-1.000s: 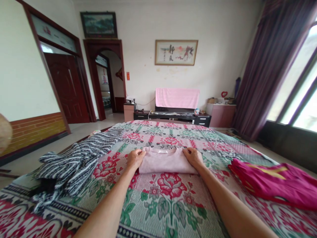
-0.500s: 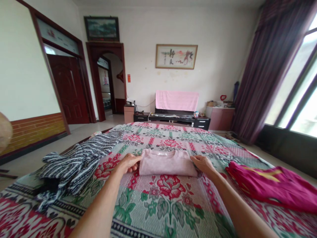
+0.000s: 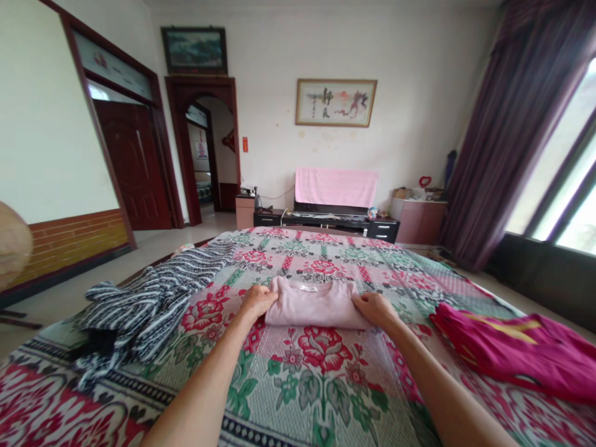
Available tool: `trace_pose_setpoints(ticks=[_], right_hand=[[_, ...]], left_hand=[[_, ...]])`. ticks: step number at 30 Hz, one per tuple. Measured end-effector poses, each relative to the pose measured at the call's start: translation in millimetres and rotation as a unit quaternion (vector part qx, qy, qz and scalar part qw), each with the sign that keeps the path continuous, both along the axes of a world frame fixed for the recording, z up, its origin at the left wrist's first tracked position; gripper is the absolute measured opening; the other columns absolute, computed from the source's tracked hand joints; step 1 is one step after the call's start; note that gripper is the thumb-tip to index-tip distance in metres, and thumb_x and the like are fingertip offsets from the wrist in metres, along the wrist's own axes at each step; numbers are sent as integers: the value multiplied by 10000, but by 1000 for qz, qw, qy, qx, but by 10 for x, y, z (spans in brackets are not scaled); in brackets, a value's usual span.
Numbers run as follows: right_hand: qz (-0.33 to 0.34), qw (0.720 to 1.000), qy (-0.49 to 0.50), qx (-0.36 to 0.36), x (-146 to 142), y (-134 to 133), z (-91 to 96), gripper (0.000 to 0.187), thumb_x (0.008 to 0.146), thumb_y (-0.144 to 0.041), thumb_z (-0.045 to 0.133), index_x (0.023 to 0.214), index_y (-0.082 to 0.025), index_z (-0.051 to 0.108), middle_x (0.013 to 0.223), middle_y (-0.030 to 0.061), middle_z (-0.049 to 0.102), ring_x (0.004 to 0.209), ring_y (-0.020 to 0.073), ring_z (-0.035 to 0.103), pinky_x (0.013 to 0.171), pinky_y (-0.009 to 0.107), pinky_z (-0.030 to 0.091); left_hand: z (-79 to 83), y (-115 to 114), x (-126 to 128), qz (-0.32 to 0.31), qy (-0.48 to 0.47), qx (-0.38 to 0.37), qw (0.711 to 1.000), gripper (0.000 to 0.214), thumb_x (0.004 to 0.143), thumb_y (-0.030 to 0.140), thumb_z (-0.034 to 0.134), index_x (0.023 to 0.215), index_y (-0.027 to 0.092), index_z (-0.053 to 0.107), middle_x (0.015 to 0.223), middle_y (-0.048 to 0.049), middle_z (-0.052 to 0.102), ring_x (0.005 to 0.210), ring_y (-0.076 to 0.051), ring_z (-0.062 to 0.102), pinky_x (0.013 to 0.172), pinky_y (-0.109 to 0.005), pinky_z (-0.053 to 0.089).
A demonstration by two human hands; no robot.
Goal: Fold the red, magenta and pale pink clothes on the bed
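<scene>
A pale pink shirt, folded into a flat bundle with its neckline at the far side, lies on the flowered bedspread. My left hand pinches its left edge near the upper corner, fingers closed. At the opposite edge, my right hand grips the cloth between thumb and fingers. The undersides of both grips are hidden.
To the left lies a rumpled black-and-white striped garment. Folded magenta clothing with a yellow patch rests on the right. Beyond the bed stands a low black cabinet and a screen under a pink cloth.
Both hands have moved slightly inward along the shirt's edges, the left one now closed on the cloth. The whole view has shifted a little.
</scene>
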State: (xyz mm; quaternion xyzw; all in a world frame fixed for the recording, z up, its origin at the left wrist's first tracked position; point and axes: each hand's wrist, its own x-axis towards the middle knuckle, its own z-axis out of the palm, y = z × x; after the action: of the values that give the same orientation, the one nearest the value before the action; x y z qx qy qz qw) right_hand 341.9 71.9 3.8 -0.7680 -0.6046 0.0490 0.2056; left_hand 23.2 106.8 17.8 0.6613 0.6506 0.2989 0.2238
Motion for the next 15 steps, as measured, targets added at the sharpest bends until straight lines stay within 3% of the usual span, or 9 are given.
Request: trace_pose_setpoints(ticks=[4, 8, 11, 15], right_hand=[[-20, 1000, 10, 10, -59, -59, 95, 469, 842, -480, 386, 570, -195, 641, 588, 42, 627, 584, 161, 584, 491, 240, 299], [-38, 997, 60, 45, -106, -70, 122, 389, 812, -447, 447, 628, -182, 665, 593, 25, 631, 608, 156, 595, 498, 226, 321], [-35, 984, 160, 72, -91, -54, 65, 329, 751, -454, 521, 750, -174, 694, 633, 14, 658, 643, 162, 613, 505, 209, 359], [-31, 949, 295, 109, -9, -63, -9, 361, 703, -417, 547, 902, -149, 684, 715, 31, 688, 658, 168, 622, 512, 208, 404]], left_hand=[[-12, -7, -13, -1, -19, 63, 998, 314, 711, 363, 546, 463, 178, 493, 458, 34, 454, 537, -115, 474, 486, -222, 251], [-87, 15, 14, -6, -211, 7, 977, 285, 678, 413, 590, 554, 165, 524, 488, 42, 488, 511, -103, 479, 476, -205, 289], [-163, 64, 31, -6, -341, -21, 940, 315, 598, 413, 683, 736, 142, 600, 590, 18, 596, 552, -114, 542, 509, -203, 370], [-184, 93, 46, 14, -388, -8, 921, 527, 606, 374, 708, 1064, 134, 606, 708, -17, 671, 637, -134, 607, 547, -204, 422]])
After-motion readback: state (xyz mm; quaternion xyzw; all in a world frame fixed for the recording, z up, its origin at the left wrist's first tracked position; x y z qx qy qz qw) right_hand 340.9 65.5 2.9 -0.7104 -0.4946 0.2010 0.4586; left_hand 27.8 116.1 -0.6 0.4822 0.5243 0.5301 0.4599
